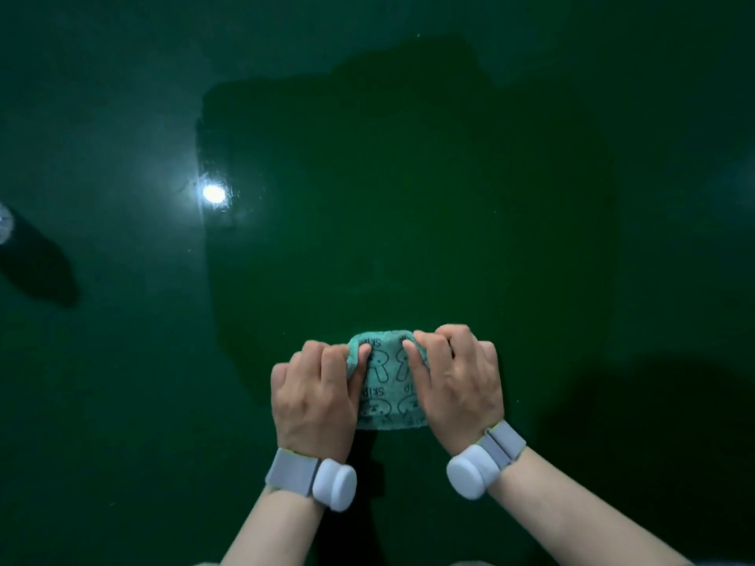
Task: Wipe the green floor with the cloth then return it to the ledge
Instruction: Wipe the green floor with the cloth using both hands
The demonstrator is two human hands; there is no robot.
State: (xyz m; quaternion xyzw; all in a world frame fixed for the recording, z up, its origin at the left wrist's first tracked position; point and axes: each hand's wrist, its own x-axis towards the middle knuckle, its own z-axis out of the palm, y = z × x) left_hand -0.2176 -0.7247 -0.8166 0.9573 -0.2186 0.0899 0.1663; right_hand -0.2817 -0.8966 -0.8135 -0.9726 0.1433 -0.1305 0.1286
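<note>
Left fingers (pixel 359 355): curled and pressed down on the cloth's left edge, tips bunching the fabric near its far corner.
Right fingers (pixel 412 347): curled the same way on the right edge, tips pushed into the far right corner; thumb laid along the side.
Left hand (pixel 314 392): knuckles up, covering the left part of the cloth.
Right hand (pixel 457 375): knuckles up, covering the right part, set a little farther from the body than the left.
Cloth (pixel 388 381): teal, printed with dark letters, folded into a small pad flat on the floor, directly between and under both hands; long axis runs away from the body.
Nearer hand: neither; both are on it, one per side, so a push or pull looks shared.
Bands: a grey strap with a white puck on the left wrist (pixel 312 477) and on the right wrist (pixel 484 459).
Floor (pixel 408 198): glossy green; a darker, wet-looking patch spreads ahead of the cloth, so the wiping seems well along.
Direction of next stroke: the patch lies straight ahead along the cloth's long axis, so a stroke probably goes forward or back.
Glare (pixel 213 194): a lamp's reflection, far left.
Ledge: not in view.
</note>
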